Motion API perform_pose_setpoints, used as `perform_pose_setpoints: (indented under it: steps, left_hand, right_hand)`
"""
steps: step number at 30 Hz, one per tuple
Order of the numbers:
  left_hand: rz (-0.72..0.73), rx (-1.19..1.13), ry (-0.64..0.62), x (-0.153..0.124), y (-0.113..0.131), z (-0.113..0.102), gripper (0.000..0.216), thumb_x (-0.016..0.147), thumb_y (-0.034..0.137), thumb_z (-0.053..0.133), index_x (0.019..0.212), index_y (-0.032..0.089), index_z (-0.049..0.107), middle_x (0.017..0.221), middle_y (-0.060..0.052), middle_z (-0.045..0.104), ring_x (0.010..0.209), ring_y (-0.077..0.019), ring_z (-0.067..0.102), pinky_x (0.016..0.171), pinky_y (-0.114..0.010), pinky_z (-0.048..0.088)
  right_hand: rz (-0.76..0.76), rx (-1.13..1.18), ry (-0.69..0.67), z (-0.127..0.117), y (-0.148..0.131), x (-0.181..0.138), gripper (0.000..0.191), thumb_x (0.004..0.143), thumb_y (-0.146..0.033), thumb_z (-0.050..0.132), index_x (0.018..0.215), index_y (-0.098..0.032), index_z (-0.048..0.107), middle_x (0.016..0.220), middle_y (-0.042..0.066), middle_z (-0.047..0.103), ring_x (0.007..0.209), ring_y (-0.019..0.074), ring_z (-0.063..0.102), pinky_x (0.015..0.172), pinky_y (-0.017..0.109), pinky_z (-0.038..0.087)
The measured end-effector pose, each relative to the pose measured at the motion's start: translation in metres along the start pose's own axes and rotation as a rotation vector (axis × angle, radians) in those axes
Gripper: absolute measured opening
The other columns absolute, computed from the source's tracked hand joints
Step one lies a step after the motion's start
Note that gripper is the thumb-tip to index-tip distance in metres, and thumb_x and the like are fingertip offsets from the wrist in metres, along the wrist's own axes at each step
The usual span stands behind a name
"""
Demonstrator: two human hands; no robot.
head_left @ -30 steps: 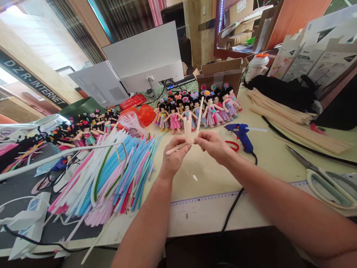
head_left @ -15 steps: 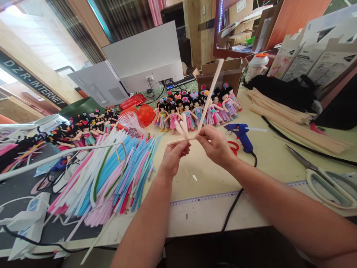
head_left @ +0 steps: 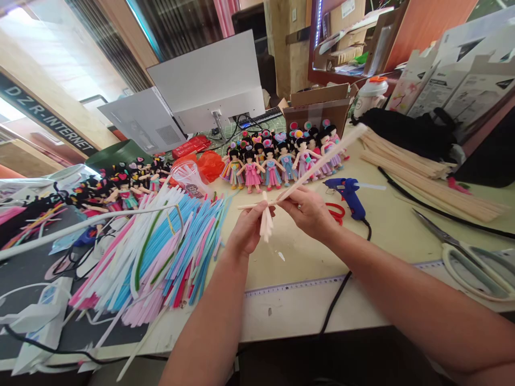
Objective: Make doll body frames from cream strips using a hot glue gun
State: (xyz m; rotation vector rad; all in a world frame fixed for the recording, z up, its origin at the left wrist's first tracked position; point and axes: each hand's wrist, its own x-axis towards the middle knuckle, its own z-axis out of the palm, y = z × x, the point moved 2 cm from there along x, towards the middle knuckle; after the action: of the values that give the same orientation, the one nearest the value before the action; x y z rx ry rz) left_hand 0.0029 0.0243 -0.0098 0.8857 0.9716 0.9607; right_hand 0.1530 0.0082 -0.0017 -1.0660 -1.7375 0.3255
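Observation:
My left hand [head_left: 250,229] pinches a small cream figure [head_left: 266,224] of bent pipe cleaners, its short strands hanging down past the thumb. One thin end of it pokes out to the left. My right hand [head_left: 309,212] is closed on a long cream pipe cleaner [head_left: 328,160] that runs up to the right and meets the figure between my hands. The fingers hide part of the join. Behind my hands stand several pipe-cleaner dolls [head_left: 270,166] with black hair and coloured skirts.
To the left lies a big pile of coloured pipe cleaners [head_left: 156,252]. On the right are a blue glue gun [head_left: 349,195], cream pipe cleaners [head_left: 434,182] and large scissors [head_left: 470,257]. A ruler [head_left: 298,286] runs along the table's front. A monitor [head_left: 217,80] stands at the back.
The long pipe cleaner has swung from nearly upright down to the right. The figure's short strands, which pointed up, now hang downward. Both hands stay in nearly the same place.

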Motion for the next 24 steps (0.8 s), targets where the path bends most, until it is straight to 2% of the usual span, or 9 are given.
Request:
perform_pose_setpoints:
  steps: [5,13,17,24]
  left_hand:
    - [0.044,0.006,-0.005,0.0040,-0.0018,-0.0031,0.032,0.056,0.040,0.079,0.071,0.016,0.063,0.067,0.001,0.057,0.060,-0.0094,0.047,0.055,-0.023,0.035]
    - [0.117,0.108,-0.007,0.0063,-0.0034,-0.0045,0.026,0.058,0.036,0.077,0.072,0.018,0.063,0.071,0.001,0.057,0.067,-0.0106,0.049,0.059,-0.023,0.035]
    - [0.163,0.176,0.003,0.0054,-0.0026,-0.0039,0.024,0.061,0.035,0.075,0.072,0.018,0.062,0.072,0.001,0.058,0.070,-0.0112,0.050,0.062,-0.024,0.034]
    - [0.274,0.215,-0.007,0.0051,-0.0027,-0.0025,0.021,0.063,0.034,0.075,0.070,0.018,0.063,0.069,0.002,0.055,0.069,-0.0116,0.048,0.065,-0.026,0.036]
  right_hand:
    - [0.041,-0.019,-0.050,0.0004,0.0044,0.0010,0.020,0.089,-0.025,0.055,0.074,-0.018,0.065,0.080,0.005,0.064,0.078,0.0167,0.056,0.069,0.029,0.041]
    - [0.155,0.049,-0.035,-0.0001,0.0076,0.0035,0.020,0.083,-0.027,0.057,0.065,-0.018,0.057,0.067,0.001,0.054,0.064,0.0135,0.049,0.061,0.027,0.036]
    - [0.224,0.079,-0.036,0.0007,0.0097,0.0035,0.023,0.081,-0.031,0.058,0.063,-0.019,0.051,0.063,-0.001,0.051,0.061,0.0127,0.044,0.060,0.027,0.033]
    - [0.294,0.143,-0.041,0.0019,0.0106,0.0029,0.022,0.080,-0.033,0.056,0.064,-0.019,0.050,0.062,-0.002,0.048,0.060,0.0118,0.040,0.057,0.027,0.032]
